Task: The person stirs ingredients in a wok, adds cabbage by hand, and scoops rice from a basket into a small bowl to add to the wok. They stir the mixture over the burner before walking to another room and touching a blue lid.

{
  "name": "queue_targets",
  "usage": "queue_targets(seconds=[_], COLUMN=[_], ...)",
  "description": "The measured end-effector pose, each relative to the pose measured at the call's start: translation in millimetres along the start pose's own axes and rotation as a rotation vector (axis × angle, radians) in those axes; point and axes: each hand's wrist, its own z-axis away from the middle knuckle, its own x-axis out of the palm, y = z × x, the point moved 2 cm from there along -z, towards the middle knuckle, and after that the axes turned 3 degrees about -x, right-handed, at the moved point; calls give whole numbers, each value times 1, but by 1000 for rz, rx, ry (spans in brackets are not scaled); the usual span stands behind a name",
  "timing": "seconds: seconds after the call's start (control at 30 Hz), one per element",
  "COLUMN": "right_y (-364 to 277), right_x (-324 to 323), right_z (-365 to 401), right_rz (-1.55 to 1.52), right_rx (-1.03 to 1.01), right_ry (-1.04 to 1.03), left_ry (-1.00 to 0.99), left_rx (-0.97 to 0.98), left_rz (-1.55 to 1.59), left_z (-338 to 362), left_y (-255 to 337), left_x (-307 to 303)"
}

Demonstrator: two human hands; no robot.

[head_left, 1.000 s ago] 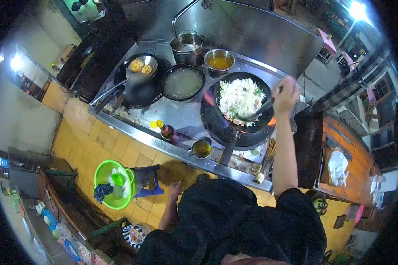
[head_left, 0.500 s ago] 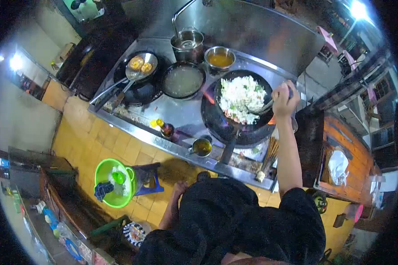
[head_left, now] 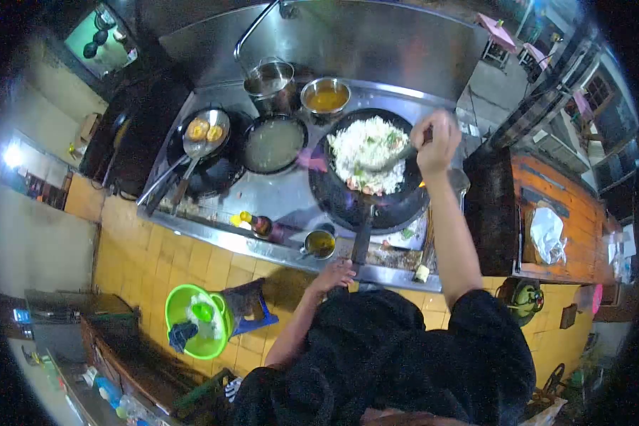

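My right hand is closed around the handle of a metal wok spatula, whose head lies in the white rice. The rice, flecked with green and reddish bits, fills the upper part of a black wok on the stove. My left hand is at the stove's front edge with its fingers apart, close to the wok handle but holding nothing. Just above it stands a metal cup of yellow oil. An orange glow of flame shows at the wok's right side.
Left on the stove are a strainer with fried pieces, a pan of cloudy liquid, a tall pot and a bowl of orange liquid. A sauce bottle stands near the edge. A green bucket is below.
My left hand has risen from beside my body to near the wok handle. My right hand and the spatula have shifted slightly, turning the rice. The camera view has shifted too.
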Motion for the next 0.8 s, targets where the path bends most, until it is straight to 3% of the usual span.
queue_targets(seconds=[0.03,0.1,0.17,0.2,0.23,0.27,0.33,0.4,0.47,0.5,0.53,0.6,0.63,0.67,0.7,0.8], right_y=[13,9,-4,-18,-33,-51,-78,4,2,-5,-16,-47,-72,-112,-129,-148], right_x=[-6,-15,-37,-45,-53,-53,-44,-106,-101,-99,-106,-122,-125,-97,-92,-84], right_z=[12,31,43,60,78,102,129,198,214,215,208,179,166,139,132,128], right_rz=[-15,144,362,298,223,-106,-287,-788,-141,20,398,1157,1290,1345,1457,1430], right_rx=[5,28,249,522,787,1200,1392,1668,1625,1604,1488,1090,898,895,815,868], right_ry=[-33,-43,18,113,232,394,305,254,80,0,-220,-764,-901,-909,-1055,-1125], left_ry=[-10,126,62,18,25,19,18,-103,-189,-231,-225,97,-64,-231,-218,-373], left_rx=[1,-45,-54,-74,-91,-79,-71,-163,-206,-274,-287,-179,-166,-139,-134,-494], left_rz=[-8,-422,-334,-226,-144,-143,-97,17,376,390,393,331,507,679,677,830], left_z=[-18,-42,-62,-65,-66,-75,-99,-113,-92,-107,-95,-66,-36,-8,13,28], left_y=[10,7,9,6,15,18,14,17,42,29,38,63,83,109,129,152], left_x=[7,11,19,22,26,27,21,26,43,39,55,95,117,135,139,126])
